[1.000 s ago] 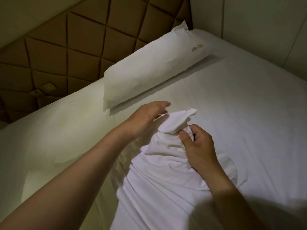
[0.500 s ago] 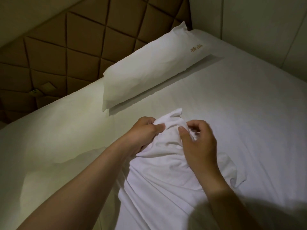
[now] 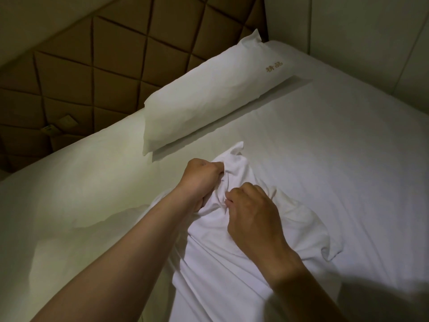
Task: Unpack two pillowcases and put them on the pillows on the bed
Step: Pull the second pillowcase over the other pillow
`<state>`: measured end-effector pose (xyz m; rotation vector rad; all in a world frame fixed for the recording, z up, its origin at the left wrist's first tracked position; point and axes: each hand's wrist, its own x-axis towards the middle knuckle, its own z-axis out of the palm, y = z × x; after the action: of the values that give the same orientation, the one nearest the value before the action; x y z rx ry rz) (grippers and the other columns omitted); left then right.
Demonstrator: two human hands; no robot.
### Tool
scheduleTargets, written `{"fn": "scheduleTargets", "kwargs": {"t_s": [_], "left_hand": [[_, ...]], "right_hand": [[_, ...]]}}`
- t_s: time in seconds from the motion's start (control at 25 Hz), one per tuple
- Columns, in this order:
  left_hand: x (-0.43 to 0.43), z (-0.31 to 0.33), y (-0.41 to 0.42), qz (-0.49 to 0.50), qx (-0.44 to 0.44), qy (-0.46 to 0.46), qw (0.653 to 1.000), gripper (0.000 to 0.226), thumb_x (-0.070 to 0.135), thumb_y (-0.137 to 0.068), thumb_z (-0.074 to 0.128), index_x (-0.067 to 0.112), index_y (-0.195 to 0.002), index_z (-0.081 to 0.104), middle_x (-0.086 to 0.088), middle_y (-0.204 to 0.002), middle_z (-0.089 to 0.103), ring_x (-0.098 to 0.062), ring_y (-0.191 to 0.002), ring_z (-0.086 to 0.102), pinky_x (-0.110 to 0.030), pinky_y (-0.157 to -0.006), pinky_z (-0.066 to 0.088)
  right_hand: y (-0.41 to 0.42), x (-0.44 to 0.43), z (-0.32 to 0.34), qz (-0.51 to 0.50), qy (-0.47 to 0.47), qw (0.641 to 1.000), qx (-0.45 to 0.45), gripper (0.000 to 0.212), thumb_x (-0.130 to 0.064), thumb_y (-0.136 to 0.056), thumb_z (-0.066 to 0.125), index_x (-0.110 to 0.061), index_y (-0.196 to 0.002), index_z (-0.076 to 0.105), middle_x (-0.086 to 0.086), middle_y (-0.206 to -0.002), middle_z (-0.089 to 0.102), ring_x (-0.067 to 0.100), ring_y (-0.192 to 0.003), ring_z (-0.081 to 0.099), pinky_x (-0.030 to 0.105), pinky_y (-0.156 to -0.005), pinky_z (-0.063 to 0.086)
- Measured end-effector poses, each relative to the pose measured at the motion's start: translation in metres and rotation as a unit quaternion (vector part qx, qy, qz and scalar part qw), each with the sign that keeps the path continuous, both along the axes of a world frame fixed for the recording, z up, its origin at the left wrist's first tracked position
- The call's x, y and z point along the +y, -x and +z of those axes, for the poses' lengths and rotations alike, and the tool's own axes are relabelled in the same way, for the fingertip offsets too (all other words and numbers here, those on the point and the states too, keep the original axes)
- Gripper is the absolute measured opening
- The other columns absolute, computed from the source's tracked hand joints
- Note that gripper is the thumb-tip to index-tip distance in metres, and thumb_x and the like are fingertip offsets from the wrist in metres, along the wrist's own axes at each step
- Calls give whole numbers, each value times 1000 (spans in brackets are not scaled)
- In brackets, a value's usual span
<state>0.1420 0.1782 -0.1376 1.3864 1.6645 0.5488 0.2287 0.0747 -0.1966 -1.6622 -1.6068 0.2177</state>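
We held the bunched white pillowcase [image 3: 234, 228] on the bed [image 3: 348, 159] with our left hand [image 3: 200, 180] and right hand [image 3: 251, 214], fingers curled tight. A white pillow [image 3: 209, 98] lay near the brown headboard [image 3: 81, 84].

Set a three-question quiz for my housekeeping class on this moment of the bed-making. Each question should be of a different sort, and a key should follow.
1. True or false: the left hand and the right hand both grip the crumpled white pillowcase.
2. Where does the pillow lie? A) beside the padded headboard B) on the floor C) under the person's arms
3. Fill in: the lettering stitched on the pillow is ____ in colour.

Key: 1 true; 2 A; 3 gold.
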Motion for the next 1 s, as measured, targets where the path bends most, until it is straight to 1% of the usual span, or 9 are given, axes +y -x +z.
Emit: {"fn": "scheduleTargets", "kwargs": {"t_s": [0.16, 0.24, 0.4, 0.52, 0.6, 0.76, 0.84, 0.88, 1.0], "left_hand": [[3, -1, -3, 20, -18, -13, 1000, 41, 16, -77, 64, 20, -54, 30, -7, -62, 36, -22, -57, 36, -33, -53, 29], [2, -4, -4, 26, -21, -26, 999, 43, 18, -81, 66, 19, -55, 32, -5, -56, 36, -19, -49, 35, -28, -49, 29], [-9, -9, 2, -22, -28, -35, 999, 38, 23, -86, 66, 16, -60, 38, -4, -55, 35, -18, -47, 32, -26, -45, 26], [-15, -6, 6, -62, -38, -30, 997, 34, 22, -85, 68, 10, -65, 44, -6, -59, 40, -19, -53, 38, -29, -50, 29], [-18, -5, 10, -83, -33, -21, 996, 32, 25, -85, 71, 12, -66, 50, -7, -60, 49, -19, -55, 46, -31, -52, 35], [-26, -1, 18, -125, -66, 8, 990, 26, 31, -84, 68, 7, -73, 63, -15, -70, 60, -29, -65, 56, -41, -61, 44], [-25, -1, 25, -98, -143, 72, 982, 33, 25, -87, 53, -3, -90, 69, -27, -94, 68, -43, -87, 65, -51, -81, 52], [-24, -1, 29, -94, -150, 86, 980, 33, 21, -91, 47, 0, -98, 72, -28, -101, 69, -41, -94, 66, -51, -88, 52], [-15, 1, 46, -166, 22, -7, 986, 24, 21, -97, 51, 16, -92, 74, -27, -87, 67, -25, -69, 59, -39, -66, 48]], "right_hand": [[-19, -3, 18, 82, 113, 985, 102, 19, -20, -92, 60, -22, -74, 55, -9, -76, 56, 10, -68, 55, 22, -62, 46], [-27, -6, 26, 134, 170, 959, 182, 20, -24, -93, 61, -23, -73, 57, -9, -73, 60, 10, -69, 59, 21, -62, 48], [-35, -8, 26, 182, 247, 924, 228, 22, -28, -92, 62, -19, -72, 64, -7, -66, 64, 6, -65, 62, 24, -63, 51], [-52, -1, 21, 17, 138, 941, 307, 23, -30, -92, 62, -16, -75, 64, -5, -65, 63, 8, -61, 61, 25, -58, 49], [-53, 4, 17, -57, 98, 945, 305, 15, -39, -88, 67, -25, -87, 62, -15, -80, 63, 4, -72, 61, 19, -63, 51], [-40, 9, 5, 23, 197, 933, 300, 33, -56, -83, 66, -34, -106, 59, -22, -96, 60, -2, -86, 58, 16, -76, 49], [-37, 9, 0, 22, 193, 946, 259, 30, -52, -87, 64, -28, -105, 62, -18, -94, 61, 3, -88, 59, 23, -78, 51], [-35, 9, -3, 9, 177, 955, 238, 27, -47, -90, 62, -24, -104, 63, -14, -94, 63, 8, -90, 60, 28, -82, 52], [-30, 8, -9, -26, 111, 962, 248, 17, -28, -94, 56, -20, -107, 65, -4, -103, 69, 17, -96, 63, 35, -89, 52]]}}
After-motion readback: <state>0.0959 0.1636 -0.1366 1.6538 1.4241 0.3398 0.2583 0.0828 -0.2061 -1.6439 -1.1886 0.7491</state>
